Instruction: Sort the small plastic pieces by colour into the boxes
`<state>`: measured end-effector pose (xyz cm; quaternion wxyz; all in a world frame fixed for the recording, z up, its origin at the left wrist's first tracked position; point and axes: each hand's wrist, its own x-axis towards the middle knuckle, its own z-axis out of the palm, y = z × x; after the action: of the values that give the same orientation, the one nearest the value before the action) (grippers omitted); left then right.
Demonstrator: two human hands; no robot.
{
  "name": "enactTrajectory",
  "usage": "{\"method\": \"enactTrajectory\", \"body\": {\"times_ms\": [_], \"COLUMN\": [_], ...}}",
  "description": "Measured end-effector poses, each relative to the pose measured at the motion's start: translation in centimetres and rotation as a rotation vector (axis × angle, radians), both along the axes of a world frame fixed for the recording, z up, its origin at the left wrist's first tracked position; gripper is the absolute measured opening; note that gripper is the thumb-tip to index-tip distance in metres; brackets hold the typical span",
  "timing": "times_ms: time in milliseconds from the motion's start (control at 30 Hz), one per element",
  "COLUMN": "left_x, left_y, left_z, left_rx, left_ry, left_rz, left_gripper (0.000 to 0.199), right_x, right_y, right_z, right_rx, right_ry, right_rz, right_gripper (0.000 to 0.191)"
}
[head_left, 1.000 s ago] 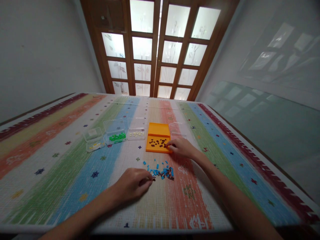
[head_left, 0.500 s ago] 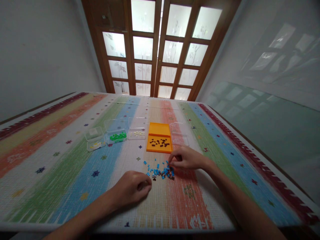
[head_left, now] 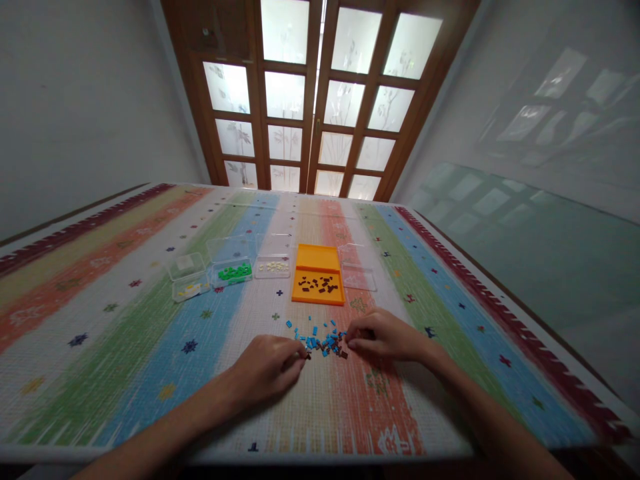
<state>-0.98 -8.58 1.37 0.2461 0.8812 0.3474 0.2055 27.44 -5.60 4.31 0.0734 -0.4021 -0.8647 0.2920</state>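
A loose pile of small blue building bricks [head_left: 329,343] lies on the striped cloth, with several brown bricks [head_left: 344,355] mixed in. My left hand [head_left: 275,365] rests at the pile's left edge, thumb and forefinger closed beside a dark brown piece. Whatever is between those fingertips is too small to make out. On the opposite side, my right hand [head_left: 385,335] has its fingers drawn together at the pile's right edge. Its fingertips touch the outermost bricks, and what they hold is hidden. Beyond the pile, an open orange box [head_left: 319,302] contains scattered dark brown bricks [head_left: 320,285].
Left of the orange box stand open clear boxes: one with whitish pieces [head_left: 274,267], one with green pieces [head_left: 235,273], one with yellow and white pieces [head_left: 193,289]. Another clear box [head_left: 360,277] stands on its right. The striped cloth [head_left: 200,373] covers the table.
My right hand has moved down and slightly right, from the pile's upper right to its right edge. The left fingertips have closed in on the dark brown piece at the pile's left.
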Motion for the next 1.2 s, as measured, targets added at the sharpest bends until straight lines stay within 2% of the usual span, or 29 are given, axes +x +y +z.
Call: {"method": "enactTrajectory", "body": {"times_ms": [267,400,633,867,1067,1200], "left_x": [-0.1,-0.6,-1.3,1.5,3.7,3.7], "left_y": [-0.1,-0.3,1.1,2.6,3.8,4.0], "left_z": [0.2,0.9,1.7,2.2,2.3,1.7], "left_rx": [-0.157,-0.157,-0.054,0.145,0.301,0.345], "left_ry": [-0.006,-0.030,-0.028,0.062,0.208,0.269], "left_rz": [0.052,0.052,0.055,-0.099,-0.263,-0.270], "left_gripper": [0.016,0.018,0.019,0.022,0.028,0.027], "right_x": [0.5,0.7,-0.1,-2.0,-0.5,0.3], "right_y": [-0.1,0.0,1.0,1.3,0.8,0.7], "right_z": [-1.0,-1.3,-2.5,-3.2,-3.1,-3.4], "right_rx": [0.086,0.099,0.162,0.114,0.055,0.027], "right_ry": [0.026,0.012,0.081,0.232,0.231,0.214], "right_rz": [-0.112,-0.121,-0.190,-0.145,-0.164,-0.182], "right_gripper": [0.024,0.025,0.023,0.023,0.021,0.019]}}
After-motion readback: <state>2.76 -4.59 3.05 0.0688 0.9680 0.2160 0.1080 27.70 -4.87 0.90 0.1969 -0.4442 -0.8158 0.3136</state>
